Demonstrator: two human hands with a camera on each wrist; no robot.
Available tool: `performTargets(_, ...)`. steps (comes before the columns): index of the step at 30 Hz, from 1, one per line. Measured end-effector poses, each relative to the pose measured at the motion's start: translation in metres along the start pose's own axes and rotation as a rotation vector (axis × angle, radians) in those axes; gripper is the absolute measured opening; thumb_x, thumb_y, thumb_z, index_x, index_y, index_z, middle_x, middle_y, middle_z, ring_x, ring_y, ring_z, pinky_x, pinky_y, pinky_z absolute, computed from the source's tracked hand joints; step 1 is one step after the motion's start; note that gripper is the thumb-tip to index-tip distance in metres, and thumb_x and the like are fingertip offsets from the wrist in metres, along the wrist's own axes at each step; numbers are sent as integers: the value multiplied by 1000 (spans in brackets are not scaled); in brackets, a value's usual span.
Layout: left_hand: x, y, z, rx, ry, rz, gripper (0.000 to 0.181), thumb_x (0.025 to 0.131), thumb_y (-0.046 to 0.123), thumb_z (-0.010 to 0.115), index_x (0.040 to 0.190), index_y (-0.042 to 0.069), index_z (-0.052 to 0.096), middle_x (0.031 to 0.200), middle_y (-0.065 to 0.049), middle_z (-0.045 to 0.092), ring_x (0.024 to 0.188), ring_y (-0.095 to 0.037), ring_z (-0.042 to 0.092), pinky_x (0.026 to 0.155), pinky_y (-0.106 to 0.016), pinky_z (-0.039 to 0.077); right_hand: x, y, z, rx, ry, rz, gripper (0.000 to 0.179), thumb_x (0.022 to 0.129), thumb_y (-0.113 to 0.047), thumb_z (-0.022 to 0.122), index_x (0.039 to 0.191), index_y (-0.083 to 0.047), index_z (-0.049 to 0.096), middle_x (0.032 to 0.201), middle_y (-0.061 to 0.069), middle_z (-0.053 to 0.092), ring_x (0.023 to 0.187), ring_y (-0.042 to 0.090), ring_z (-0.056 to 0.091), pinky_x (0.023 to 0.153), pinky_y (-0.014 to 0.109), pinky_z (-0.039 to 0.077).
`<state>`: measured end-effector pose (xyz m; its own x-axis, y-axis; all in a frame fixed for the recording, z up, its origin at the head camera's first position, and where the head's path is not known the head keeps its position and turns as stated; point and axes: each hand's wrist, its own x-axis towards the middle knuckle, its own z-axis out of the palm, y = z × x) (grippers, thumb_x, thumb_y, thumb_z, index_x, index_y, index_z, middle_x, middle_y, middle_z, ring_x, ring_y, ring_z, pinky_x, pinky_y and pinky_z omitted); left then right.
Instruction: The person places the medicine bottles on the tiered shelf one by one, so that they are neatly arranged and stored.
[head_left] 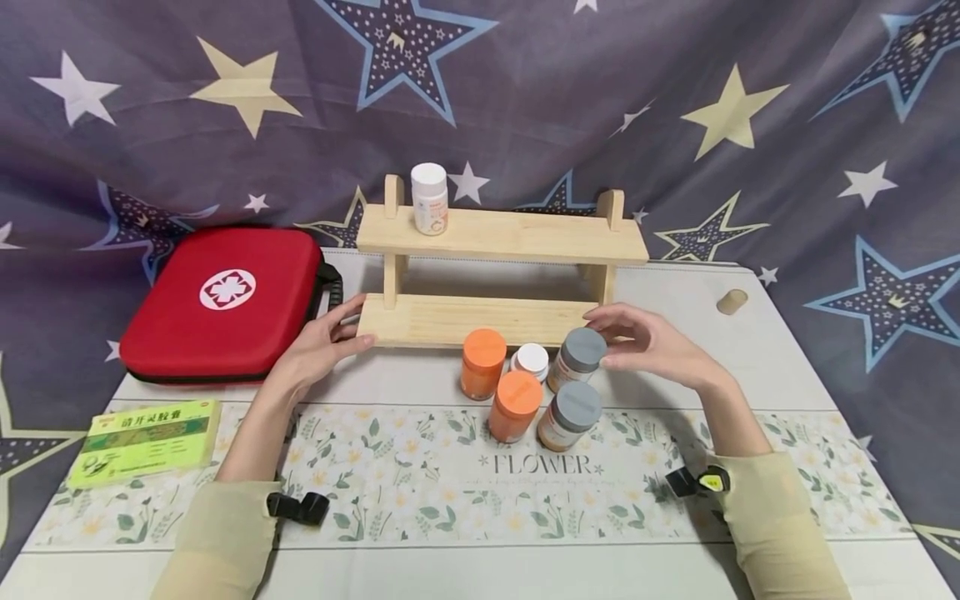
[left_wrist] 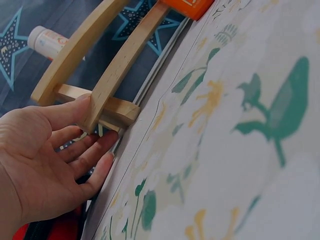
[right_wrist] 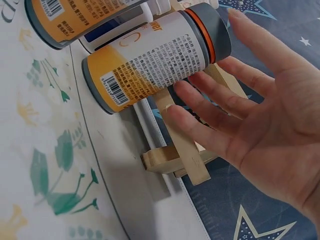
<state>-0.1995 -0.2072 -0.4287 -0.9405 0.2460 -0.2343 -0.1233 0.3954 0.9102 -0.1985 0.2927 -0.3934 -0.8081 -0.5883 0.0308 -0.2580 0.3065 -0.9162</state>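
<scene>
My left hand (head_left: pixel 318 348) holds the left end of a two-tier wooden shelf (head_left: pixel 480 321), thumb and fingers about the end of its lower board. Near the shelf's right end, my right hand (head_left: pixel 651 342) is beside a grey-capped bottle (head_left: pixel 582 350); its fingers look extended and loose in the right wrist view, close to the cap. Whether they touch cap or board I cannot tell. In front of the shelf stand another grey-capped bottle (head_left: pixel 570 415), two orange-capped bottles (head_left: pixel 483 362) and a small white-capped bottle (head_left: pixel 532 360). A white bottle (head_left: pixel 431 200) stands on the upper board.
A red first-aid case (head_left: pixel 217 304) lies at the left, behind a green medicine box (head_left: pixel 146 442). Toward the back right is a small cork-coloured cylinder (head_left: pixel 732 302). A star-patterned cloth (head_left: pixel 525 108) hangs behind the table, whose cover bears a flowered band (head_left: pixel 420 508).
</scene>
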Motion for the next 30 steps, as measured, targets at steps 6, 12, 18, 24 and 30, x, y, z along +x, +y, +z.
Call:
performTargets(6, 0, 1, 0, -6, -2, 1, 82, 100, 24, 68, 166, 27, 20, 169, -10, 30, 141, -33, 51, 108, -33, 41, 0, 4, 4, -11, -55, -7, 60, 89, 3, 75, 144, 0, 51, 130, -2, 63, 119, 9, 62, 99, 27, 55)
performTargets(12, 1, 0, 1, -8, -1, 6, 82, 100, 23, 69, 166, 26, 20, 166, -12, 36, 141, -32, 51, 100, -21, 42, 0, 3, 7, -33, -47, 12, 60, 87, 0, 78, 142, -6, 55, 126, -1, 65, 115, 8, 64, 96, 28, 57)
performTargets(18, 1, -1, 1, -14, 1, 5, 83, 100, 23, 69, 166, 26, 20, 163, -15, 40, 140, -33, 52, 96, -16, 43, 2, 3, 9, -60, -44, 37, 55, 89, -3, 78, 141, -5, 57, 124, -4, 66, 113, 9, 65, 95, 27, 56)
performTargets(24, 1, -2, 0, -25, -2, 2, 83, 99, 23, 69, 166, 26, 19, 164, -15, 38, 141, -33, 51, 95, -14, 43, 2, 3, 9, -68, -41, 46, 51, 91, -5, 77, 138, -4, 59, 123, -4, 67, 111, 10, 68, 95, 27, 55)
performTargets(30, 0, 0, 1, -28, 1, 11, 84, 99, 22, 69, 166, 27, 19, 165, -16, 37, 140, -33, 52, 95, -17, 43, 3, 4, 9, -60, -35, 37, 50, 91, -4, 77, 137, -2, 59, 122, -5, 67, 114, 8, 67, 96, 25, 55)
